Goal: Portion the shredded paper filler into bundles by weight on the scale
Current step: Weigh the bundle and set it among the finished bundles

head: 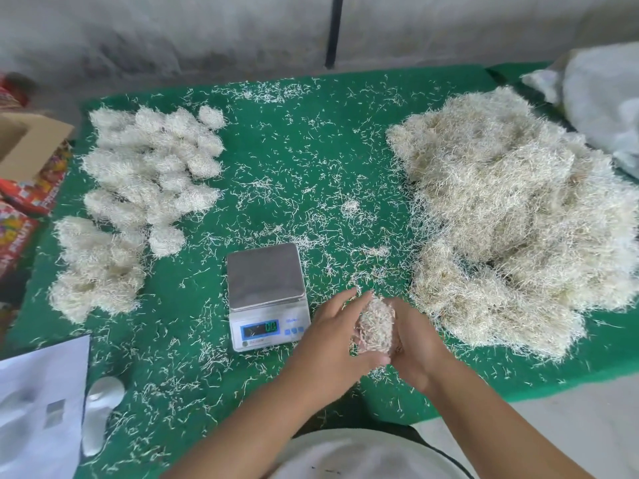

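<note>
Paper shred in hand: a small wad of shredded paper filler [376, 327] sits cupped between both palms, just right of the digital scale [268, 295] and a bit toward the person.
Left hand: left hand [337, 331] presses against the wad's left side, fingers fairly straight, thumb under it.
Right hand: right hand [413, 337] curls around the wad's right side, so the clump is squeezed between the two, not pinched.
Scale pan: steel platform [265, 271] looks bare, nothing being weighed yet imo.
Bulk pile: big heap of filler [518, 216] well right of the scale.
Done bundles: finished bundles [145, 188] well left of the scale, behind and beside it.
Risk 1: loose strands could drop off the wad on the way over, since it's only held by palm pressure; the green mat [193, 340] is already littered with strays.
Risk 2: bits hanging over the pan edge and touching the mat would probably throw the reading off.
Risk 3: a wrist bumping the pan could mess with the weight too.
Readable text: green display digits look like 0.0, not sure. Small blue brand mark right of the display is too blurry to read.
Other print: red packaging [20, 216] far left of the scale, lettering not legible.
</note>
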A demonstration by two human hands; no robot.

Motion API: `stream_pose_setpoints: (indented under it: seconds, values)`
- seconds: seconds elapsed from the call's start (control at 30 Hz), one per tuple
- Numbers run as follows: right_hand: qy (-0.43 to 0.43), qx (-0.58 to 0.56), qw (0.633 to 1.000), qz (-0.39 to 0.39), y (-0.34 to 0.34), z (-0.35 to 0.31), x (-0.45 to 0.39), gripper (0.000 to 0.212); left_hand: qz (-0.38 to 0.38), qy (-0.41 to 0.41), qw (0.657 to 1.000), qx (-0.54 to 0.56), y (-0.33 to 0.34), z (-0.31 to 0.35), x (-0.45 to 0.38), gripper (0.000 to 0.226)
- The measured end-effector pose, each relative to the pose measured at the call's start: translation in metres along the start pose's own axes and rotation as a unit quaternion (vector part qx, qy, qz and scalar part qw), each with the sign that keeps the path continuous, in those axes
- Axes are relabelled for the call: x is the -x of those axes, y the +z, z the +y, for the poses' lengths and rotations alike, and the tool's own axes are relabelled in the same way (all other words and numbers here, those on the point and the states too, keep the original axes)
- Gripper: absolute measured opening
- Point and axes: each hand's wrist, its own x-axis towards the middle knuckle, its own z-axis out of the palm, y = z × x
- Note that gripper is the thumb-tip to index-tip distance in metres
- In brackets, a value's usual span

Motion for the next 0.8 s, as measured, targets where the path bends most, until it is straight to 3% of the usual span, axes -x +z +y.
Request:
stream_pose_setpoints:
  seconds: [0.1, 0.17, 0.33, 0.43, 0.57, 0.67, 0.8]
  values:
    - [0.034, -0.001, 0.999, -0.028, 0.022, 0.001, 0.011, 0.044, 0.035, 0.023, 0.998, -0.049, -0.005, -0.020, 0.003, 0.088]
    - [0.034, 0.001, 0.999, -0.021, 0.029, 0.003, 0.013, 0.064, 0.067, 0.023, 0.995, -0.073, -0.009, -0.030, 0.002, 0.082]
    - [0.063, -0.012, 0.996, -0.056, 0.032, 0.015, 0.003, 0.089, 0.069, -0.065, 0.995, 0.019, -0.017, -0.049, 0.002, 0.067]
    - [0.063, -0.029, 0.996, -0.061, 0.025, 0.027, -0.001, 0.067, 0.091, -0.119, 0.980, 0.131, -0.023, -0.063, -0.002, 0.053]
    - [0.047, -0.027, 0.999, 0.005, 0.003, 0.048, -0.001, 0.065, 0.154, -0.167, 0.945, 0.234, -0.048, -0.096, -0.019, 0.050]
    - [0.027, -0.025, 0.997, 0.065, -0.018, 0.064, 0.005, 0.043, 0.227, -0.210, 0.918, 0.247, -0.068, -0.135, -0.040, 0.040]
    - [0.016, -0.024, 0.991, 0.133, -0.039, 0.084, 0.013, 0.029, 0.277, -0.260, 0.894, 0.238, -0.075, -0.185, -0.068, 0.053]
